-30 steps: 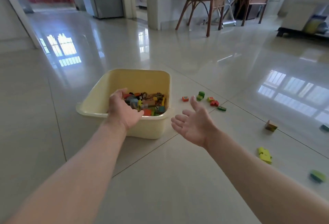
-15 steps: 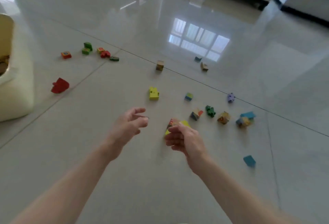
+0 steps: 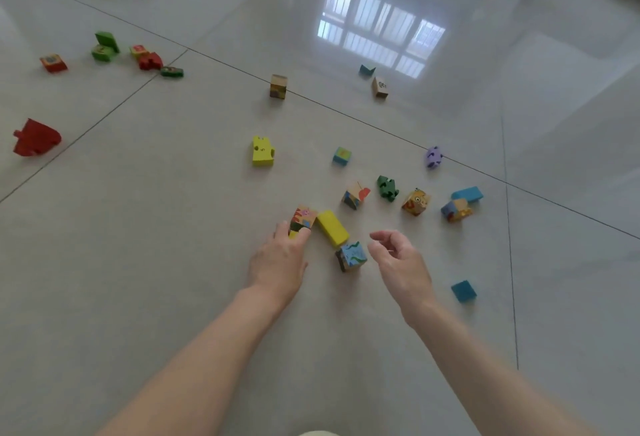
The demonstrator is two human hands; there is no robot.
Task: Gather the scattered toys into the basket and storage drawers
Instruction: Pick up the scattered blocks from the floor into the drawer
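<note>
Wooden toy blocks lie scattered over the glossy tile floor. My left hand (image 3: 277,262) reaches palm down, and its fingertips touch the near side of a picture cube (image 3: 304,216). A yellow rectangular block (image 3: 332,228) lies just right of that cube. A blue-green picture cube (image 3: 351,255) sits between my two hands. My right hand (image 3: 398,262) hovers right of it with loosely curled fingers, holding nothing. The basket and the drawers are out of view.
Several more blocks lie further out: a yellow piece (image 3: 262,151), a green piece (image 3: 387,188), picture cubes (image 3: 416,202), a teal block (image 3: 464,291) at the right. A red piece (image 3: 36,137) and a green and red cluster (image 3: 138,54) lie at the left.
The view has swung away from the yellow basket to the scattered blocks. Both hands moved forward and down; my left hand now touches the picture cube, and my right hand shifted right, uncovering the blue-green cube.
</note>
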